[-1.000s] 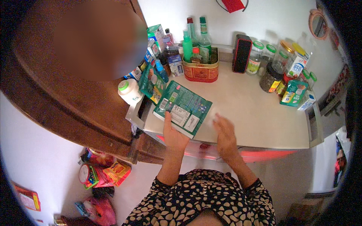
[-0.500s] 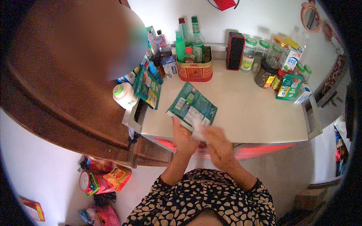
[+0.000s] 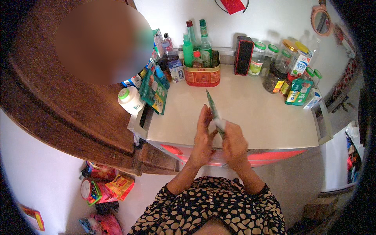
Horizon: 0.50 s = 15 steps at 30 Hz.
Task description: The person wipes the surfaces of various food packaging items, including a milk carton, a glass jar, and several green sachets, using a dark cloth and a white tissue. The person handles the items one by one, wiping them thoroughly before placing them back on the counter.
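A flat green pouch [image 3: 212, 105] stands nearly edge-on between my hands, above the front part of the white tabletop. My right hand [image 3: 235, 144] is closed round its lower end, with a crumpled white tissue or cloth [image 3: 220, 124] at the fingers. On the pouch's other side is my left hand [image 3: 202, 138], fingers stretched upward and thumb apart, close to the pouch. Whether its thumb touches the lower edge cannot be made out. The pouch's broad faces are turned out of sight.
On the white cabinet top [image 3: 250, 113], a red-gold tin [image 3: 202, 75] of bottles and a black speaker [image 3: 243, 55] stand at the back. Jars, a carton and a green pouch [image 3: 299, 92] crowd the right. A white bottle [image 3: 130, 99] and packets line the left, beside brown furniture [image 3: 78, 117].
The green pouch has turned from face-up to edge-on. My left hand has moved right and its fingers have straightened. The right hand has closed on the pouch's lower end.
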Tool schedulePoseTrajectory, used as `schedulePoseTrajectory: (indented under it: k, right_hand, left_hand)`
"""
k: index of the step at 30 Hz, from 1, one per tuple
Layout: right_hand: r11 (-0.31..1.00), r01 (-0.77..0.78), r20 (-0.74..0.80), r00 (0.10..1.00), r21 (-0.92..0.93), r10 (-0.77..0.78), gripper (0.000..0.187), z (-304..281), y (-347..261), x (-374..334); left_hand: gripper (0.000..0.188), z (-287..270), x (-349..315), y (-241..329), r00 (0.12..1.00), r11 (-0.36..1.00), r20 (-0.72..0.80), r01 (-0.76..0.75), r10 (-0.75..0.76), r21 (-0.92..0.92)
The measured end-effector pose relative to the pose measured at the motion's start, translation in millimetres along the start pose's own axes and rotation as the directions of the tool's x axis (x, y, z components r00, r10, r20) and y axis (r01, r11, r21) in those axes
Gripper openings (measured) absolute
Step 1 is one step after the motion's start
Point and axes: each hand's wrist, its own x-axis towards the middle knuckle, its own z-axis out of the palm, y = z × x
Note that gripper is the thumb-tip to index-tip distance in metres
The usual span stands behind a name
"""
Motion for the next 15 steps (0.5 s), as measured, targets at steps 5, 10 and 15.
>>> schedulePoseTrajectory:
  k: [5,10,15]
  right_hand:
    - [0.675,-0.597,0.261,0.800,0.434,0.540,0.020,-38.9,24.3,1.1]
    - [0.439,-0.646,0.387,0.744,0.625,0.544,0.020,-33.6,30.9,-3.4]
    - [0.808,-0.537,-0.212,0.783,0.243,0.584,0.025,-30.0,37.0,3.4]
  left_hand:
    - [0.056,-27.1,20.1,-7.2,0.957,0.967,-0.284,0.118,-0.051,0.224]
    - [0.025,-29.9,15.6,-6.8,0.955,0.865,0.016,0.275,-0.296,-0.420]
    - [0.021,-23.5,15.1,-4.1,0.926,0.854,-0.096,0.292,-0.365,-0.430]
